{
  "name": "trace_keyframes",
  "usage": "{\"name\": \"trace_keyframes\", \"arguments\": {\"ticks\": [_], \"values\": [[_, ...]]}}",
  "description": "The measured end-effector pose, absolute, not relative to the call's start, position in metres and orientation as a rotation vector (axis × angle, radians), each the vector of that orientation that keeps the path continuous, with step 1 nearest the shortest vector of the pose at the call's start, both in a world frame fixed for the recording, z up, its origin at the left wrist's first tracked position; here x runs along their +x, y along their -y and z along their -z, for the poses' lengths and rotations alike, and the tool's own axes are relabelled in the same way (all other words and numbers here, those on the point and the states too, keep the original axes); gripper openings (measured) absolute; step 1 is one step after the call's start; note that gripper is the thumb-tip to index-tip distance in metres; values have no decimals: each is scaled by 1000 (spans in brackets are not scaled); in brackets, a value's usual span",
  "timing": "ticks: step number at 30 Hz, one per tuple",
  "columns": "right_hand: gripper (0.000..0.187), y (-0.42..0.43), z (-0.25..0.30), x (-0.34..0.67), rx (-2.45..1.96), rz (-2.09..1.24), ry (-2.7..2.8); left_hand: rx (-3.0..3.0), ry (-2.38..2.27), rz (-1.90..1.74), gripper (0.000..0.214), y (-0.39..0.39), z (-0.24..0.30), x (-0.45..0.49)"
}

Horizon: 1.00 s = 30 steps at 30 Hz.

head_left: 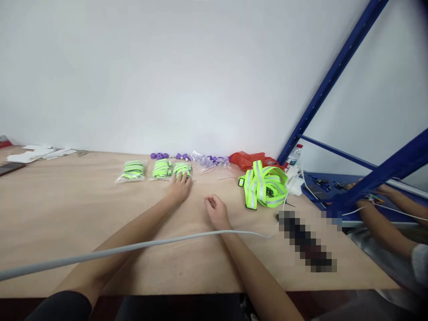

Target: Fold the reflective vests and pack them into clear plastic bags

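Note:
My left hand (pixel 179 187) rests with its fingers spread on the near edge of a clear bag of lime-green reflective strap (pixel 182 168). To its left lie a second bagged strap (pixel 161 170) and a third bagged strap (pixel 133 170), forming a row. My right hand (pixel 216 212) is curled closed on the tabletop, with nothing visible in the fingers. Right of it sits a loose heap of lime-green and silver reflective straps (pixel 265 185) with dark buckles.
Purple rolls (pixel 159 156), clear plastic bags (pixel 203 160) and a red bag (pixel 250 159) line the wall. A white cable (pixel 143 244) crosses above my forearms. A bottle (pixel 294 155) stands by the blue frame (pixel 321 89). At right, another person's arms (pixel 381 223) work at a blue table.

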State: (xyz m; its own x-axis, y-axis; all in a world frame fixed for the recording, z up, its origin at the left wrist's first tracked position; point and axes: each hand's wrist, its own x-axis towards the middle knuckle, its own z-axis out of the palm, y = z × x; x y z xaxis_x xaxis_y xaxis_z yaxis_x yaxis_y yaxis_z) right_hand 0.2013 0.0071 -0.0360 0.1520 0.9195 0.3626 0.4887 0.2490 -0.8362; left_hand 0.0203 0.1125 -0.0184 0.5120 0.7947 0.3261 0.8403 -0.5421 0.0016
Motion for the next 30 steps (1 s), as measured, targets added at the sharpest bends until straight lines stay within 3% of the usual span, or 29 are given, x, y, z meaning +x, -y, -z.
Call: {"name": "trace_keyframes", "arguments": {"ticks": [5, 12, 15, 23, 30], "values": [[21, -21, 6, 261, -1656, -216, 1565, -2705, 1315, 555, 47, -77, 31, 18], [71, -36, -20, 351, -2155, 32, 1353, -2892, 1278, 661, 37, -36, 42, 9], [69, -34, -10, 365, -2191, -14, 1358, -2957, 1307, 734, 37, -34, 40, 9], [51, -6, 14, 290, -1629, -3, 1737, -3282, 1472, 1115, 46, -28, 20, 7], [46, 94, 4, 182, -827, -257, 2320, -3521, 1753, 1826, 63, -22, 14, 18]]}}
